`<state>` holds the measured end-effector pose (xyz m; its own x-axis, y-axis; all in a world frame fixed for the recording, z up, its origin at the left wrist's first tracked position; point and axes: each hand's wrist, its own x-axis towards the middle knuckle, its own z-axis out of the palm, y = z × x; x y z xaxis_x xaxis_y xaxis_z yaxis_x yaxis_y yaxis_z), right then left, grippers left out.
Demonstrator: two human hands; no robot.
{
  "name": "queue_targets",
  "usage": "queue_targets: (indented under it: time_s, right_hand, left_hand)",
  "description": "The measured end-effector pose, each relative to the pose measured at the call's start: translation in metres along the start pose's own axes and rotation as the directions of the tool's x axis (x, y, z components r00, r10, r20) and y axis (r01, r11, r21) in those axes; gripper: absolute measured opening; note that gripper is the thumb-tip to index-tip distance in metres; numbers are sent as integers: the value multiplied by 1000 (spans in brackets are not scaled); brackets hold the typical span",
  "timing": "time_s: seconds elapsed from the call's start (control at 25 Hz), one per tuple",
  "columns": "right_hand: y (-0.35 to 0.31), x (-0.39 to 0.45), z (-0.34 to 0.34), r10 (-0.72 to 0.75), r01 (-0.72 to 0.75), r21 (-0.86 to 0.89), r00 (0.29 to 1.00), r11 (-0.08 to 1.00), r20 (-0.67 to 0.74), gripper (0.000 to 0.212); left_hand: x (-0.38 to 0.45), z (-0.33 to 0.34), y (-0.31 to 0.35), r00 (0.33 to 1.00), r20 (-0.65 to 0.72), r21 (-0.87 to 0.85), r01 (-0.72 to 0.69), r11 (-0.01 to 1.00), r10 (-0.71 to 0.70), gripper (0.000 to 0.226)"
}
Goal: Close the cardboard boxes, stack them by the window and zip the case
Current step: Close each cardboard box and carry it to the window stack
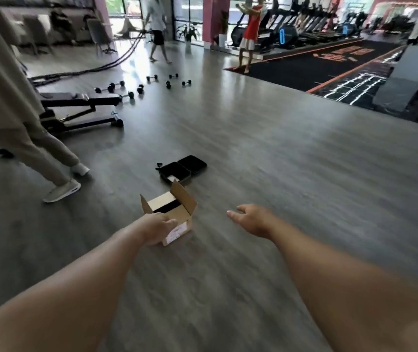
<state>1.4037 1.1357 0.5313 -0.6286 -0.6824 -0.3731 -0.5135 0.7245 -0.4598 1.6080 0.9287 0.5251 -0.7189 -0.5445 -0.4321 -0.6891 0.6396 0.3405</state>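
Down on the grey wood-look floor (266, 174) sits a small cardboard box (175, 214), flaps up and open, something black showing inside and a white label on its near side. The left hand (156, 231) is right on it, laid against the near left corner of the box, fingers curled over the edge; the grip looks closed on that corner, though the fingertips are partly hidden behind the hand itself. The right hand (252, 219) hangs off to the right of the box, well clear of it, palm down, fingers loosely spread and holding nothing, just above the floor.

Just beyond the box lies the black case (182, 170), unzipped and spread flat in two halves, with a pale item in the nearer half. Box and case are close together, the box's tall back flap overlapping the case's near edge in this view.

Off to the left, a person in beige trousers and pale sneakers (62, 191) stands mid-stride beside a black weight bench (81, 107). Farther back, a scatter of small black dumbbells (139, 88) dots the floor, and thick battle ropes (96, 69) snake toward a figure in dark shorts near the windows (124, 11). A person in a red top (250, 31) stands at the edge of a black mat, with a row of treadmills (304, 29) behind.
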Motion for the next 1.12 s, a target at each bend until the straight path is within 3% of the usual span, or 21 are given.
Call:
queue_targets:
  time_s: [0.2,0.44,0.6,0.88,1.12]
  right_hand:
    - [-23,133,-19,-56,60,-48,996,997,75,87]
    - [-74,308,-44,-115,143,-155,978,978,177,83]
    - [-91,403,-49,-154,187,-136,964,973,217,77]
    - [-67,558,14,-167,224,-108,907,969,386,73]
    - [-3,648,142,-139,262,-172,844,950,518,63]
  left_hand:
    - [115,-35,-23,994,-54,-28,89,996,-91,48]
    - [273,-89,-67,985,8,-82,170,982,-170,46]
    - [348,-98,-82,972,13,-131,236,963,-236,48]
    - [450,-39,-109,914,36,-176,403,898,-403,47]
    - [519,85,-140,837,127,-207,547,811,-532,35]
